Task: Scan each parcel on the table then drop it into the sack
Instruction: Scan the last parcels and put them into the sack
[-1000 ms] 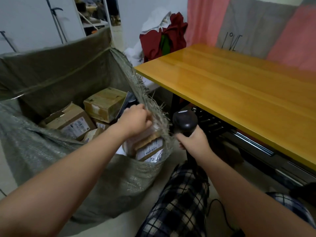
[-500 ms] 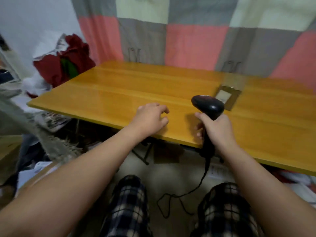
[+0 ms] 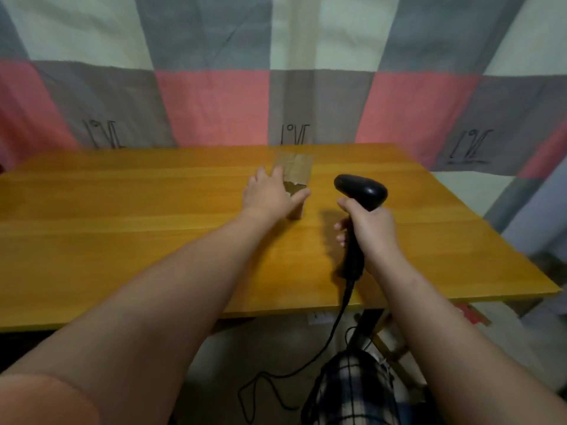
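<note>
The parcel, a small brown cardboard packet, lies flat on the far middle of the yellow wooden table, close to the back edge. The left hand reaches out over its near end with the fingers straight and spread and the thumb stuck out to the right. It covers the packet's near left corner. The picture is blurred there, so the fingertips may be touching the cardboard, but no grip shows.

The right hand is just to the right of the parcel and nearer the person. Its fingers are wrapped round the handle of a black scanner, held upright above the table with the head pointing left toward the parcel. A black cable hangs from the handle over the table's front edge to the floor.

A patchwork cloth of pink, grey and pale squares hangs behind the table. Checked trousers show at the bottom.
</note>
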